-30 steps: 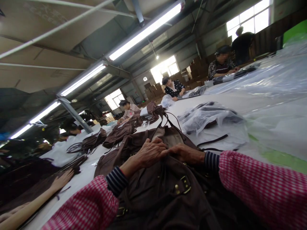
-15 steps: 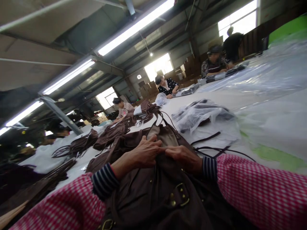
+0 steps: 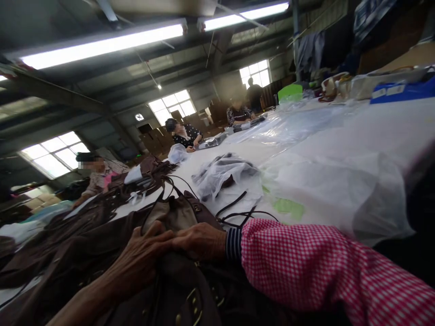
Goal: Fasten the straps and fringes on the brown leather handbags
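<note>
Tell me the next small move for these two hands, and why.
I'd ease the right hand slightly away from the left hand, along the near edge of the open brown bag. The hands meet there, fingers close together, and pale lining shows just beyond them, so parting them a little would probably widen the opening.

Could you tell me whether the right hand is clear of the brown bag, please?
No, the right hand touches the brown bag beside its beige lining.

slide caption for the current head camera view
Left hand and right hand together on a dark brown bag with a gold-toned buckle, white worktable and translucent plastic sheeting beyond.
</note>
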Available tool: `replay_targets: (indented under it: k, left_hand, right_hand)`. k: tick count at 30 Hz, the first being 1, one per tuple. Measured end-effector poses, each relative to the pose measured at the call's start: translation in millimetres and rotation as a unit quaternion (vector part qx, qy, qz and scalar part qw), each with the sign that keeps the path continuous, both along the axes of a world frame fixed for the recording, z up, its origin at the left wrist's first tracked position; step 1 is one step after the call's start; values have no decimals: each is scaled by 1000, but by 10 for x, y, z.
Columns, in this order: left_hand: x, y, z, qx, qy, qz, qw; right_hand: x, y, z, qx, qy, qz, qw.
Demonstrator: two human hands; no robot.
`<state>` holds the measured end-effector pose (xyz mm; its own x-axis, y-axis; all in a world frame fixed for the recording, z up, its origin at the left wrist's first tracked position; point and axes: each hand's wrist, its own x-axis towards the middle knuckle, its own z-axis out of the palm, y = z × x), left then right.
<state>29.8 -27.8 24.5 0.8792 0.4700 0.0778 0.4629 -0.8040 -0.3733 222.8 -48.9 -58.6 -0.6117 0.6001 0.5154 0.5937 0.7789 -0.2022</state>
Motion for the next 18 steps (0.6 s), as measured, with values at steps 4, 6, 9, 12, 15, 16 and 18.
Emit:
replay_targets:
  k: [4, 6, 9, 12, 15, 16, 18]
  left_hand:
    - [-43, 6, -88, -43, 14, 34, 998]
    - [-122, 24, -174, -33, -34, 40, 998]
    - [-236, 57, -341, -19, -114, 35, 993]
    - [-289, 94, -470, -7, -158, 15, 987]
    - [-304, 134, -528, 17, -180, -7, 984]
    - [-309, 144, -538, 25, -185, -12, 982]
    - [-320, 151, -549, 40, -195, -21, 980]
  right_hand:
    - [493, -340, 115, -23, 78, -77, 994]
    - [911, -657, 70, -38, 124, -150, 980]
    - [1584, -1203, -165, -71, 103, -302, 945]
    - [2082, -1627, -448, -80, 21, -392, 916]
    - [2273, -1787, -590, -40, -80, -408, 909]
    - [2282, -1787, -598, -29, -115, -407, 906]
    - [2260, -1744, -570, -11, -178, -400, 899]
